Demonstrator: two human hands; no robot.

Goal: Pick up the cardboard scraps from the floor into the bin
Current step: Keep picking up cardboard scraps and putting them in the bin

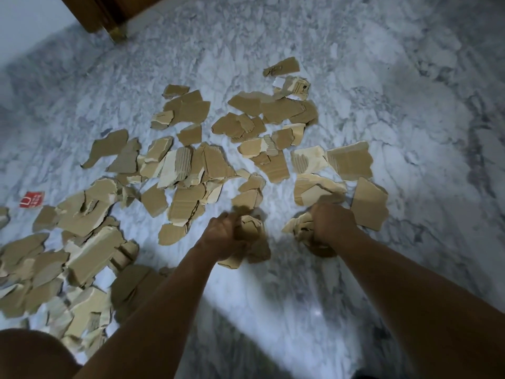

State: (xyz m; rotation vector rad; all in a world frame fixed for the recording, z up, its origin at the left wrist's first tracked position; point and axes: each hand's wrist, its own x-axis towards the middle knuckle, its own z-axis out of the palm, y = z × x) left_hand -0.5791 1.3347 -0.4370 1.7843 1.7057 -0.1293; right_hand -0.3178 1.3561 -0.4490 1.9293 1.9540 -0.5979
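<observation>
Cardboard scraps (191, 170) strewn over the grey-white marble floor (396, 132), heaped thickest at the near left and thinning toward the far right. Left hand (222, 236) curled tight round a bunch of torn pieces (251, 231) at near centre, right hand (332, 222) clenched likewise on a crumpled wad (299, 231) just to the right, the two fists apart. Red printed card (32, 199) flat at the left edge, wooden post (109, 15) far left.
</observation>
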